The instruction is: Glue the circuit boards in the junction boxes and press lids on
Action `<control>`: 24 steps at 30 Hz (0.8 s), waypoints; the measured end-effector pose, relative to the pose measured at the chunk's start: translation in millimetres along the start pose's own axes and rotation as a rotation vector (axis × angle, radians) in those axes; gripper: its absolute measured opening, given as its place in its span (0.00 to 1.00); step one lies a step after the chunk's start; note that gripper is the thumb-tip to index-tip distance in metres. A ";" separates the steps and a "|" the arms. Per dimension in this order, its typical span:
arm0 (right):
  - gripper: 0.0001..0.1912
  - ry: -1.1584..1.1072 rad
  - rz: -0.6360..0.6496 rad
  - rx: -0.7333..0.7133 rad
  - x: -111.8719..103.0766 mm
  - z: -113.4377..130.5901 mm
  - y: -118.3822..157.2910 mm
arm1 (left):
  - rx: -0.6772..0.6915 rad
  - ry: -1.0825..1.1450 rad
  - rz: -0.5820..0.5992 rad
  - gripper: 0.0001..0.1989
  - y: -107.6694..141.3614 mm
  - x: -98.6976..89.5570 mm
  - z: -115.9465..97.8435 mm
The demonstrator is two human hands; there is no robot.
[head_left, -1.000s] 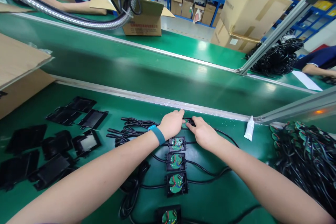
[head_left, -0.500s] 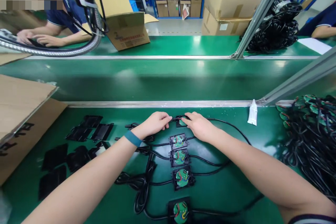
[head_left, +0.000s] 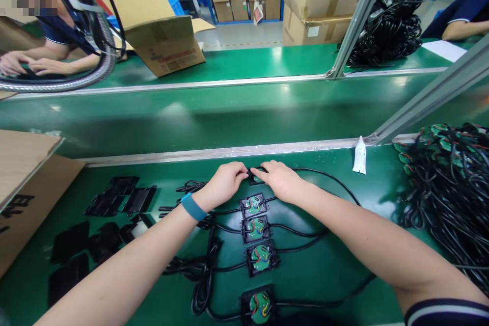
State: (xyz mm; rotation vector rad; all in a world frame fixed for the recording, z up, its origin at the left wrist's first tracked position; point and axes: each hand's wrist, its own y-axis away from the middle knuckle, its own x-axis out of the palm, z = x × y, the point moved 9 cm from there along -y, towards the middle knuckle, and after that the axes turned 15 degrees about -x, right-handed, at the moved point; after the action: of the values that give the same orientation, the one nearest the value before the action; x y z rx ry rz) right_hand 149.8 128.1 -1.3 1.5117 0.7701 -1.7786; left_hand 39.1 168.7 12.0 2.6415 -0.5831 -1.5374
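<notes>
Head | farthest black housing (head_left: 256, 181) | between both hands (head_left: 227, 182) (head_left: 283, 182) | right fingertips (head_left: 263, 173) touching

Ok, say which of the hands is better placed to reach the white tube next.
Probably the right hand: it is nearer the white tube, which lies to its right. The left hand is farther, with the right in between.

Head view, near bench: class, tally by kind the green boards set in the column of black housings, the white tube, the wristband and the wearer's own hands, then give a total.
Green boards in housings: 5
White tube: 1
Wristband: 1
Left hand and right hand: 2
Total: 9
</notes>
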 end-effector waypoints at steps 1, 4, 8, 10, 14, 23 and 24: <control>0.28 0.004 0.001 0.000 -0.5 0.4 0.2 | 0.062 -0.023 -0.025 0.07 2.9 2.0 -4.1; 0.26 0.012 0.007 0.000 -1.8 1.4 0.1 | 0.186 -0.070 -0.084 0.09 10.6 8.0 -8.2; 0.25 0.022 0.017 0.002 -1.6 1.8 -0.4 | 0.227 -0.119 -0.161 0.11 15.1 9.7 -4.3; 0.25 0.027 0.012 0.006 -2.3 1.8 -0.4 | 0.252 -0.175 -0.193 0.12 17.3 11.3 -4.3; 0.26 0.027 0.014 0.005 -3.5 3.6 -0.5 | 0.343 -0.262 -0.254 0.13 22.7 14.6 -7.6; 0.24 0.042 0.014 0.002 -3.4 6.5 1.3 | 0.153 -0.362 -0.168 0.11 17.8 19.3 -1.5; 0.24 0.055 0.016 -0.004 -3.8 7.4 1.4 | 0.142 -0.387 -0.153 0.11 17.8 20.4 -2.4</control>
State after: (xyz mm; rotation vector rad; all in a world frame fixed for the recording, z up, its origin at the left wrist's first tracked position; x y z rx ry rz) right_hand 146.9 121.8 3.6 1.5657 0.7863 -1.7295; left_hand 44.8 145.0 0.0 2.5487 -0.5323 -2.1538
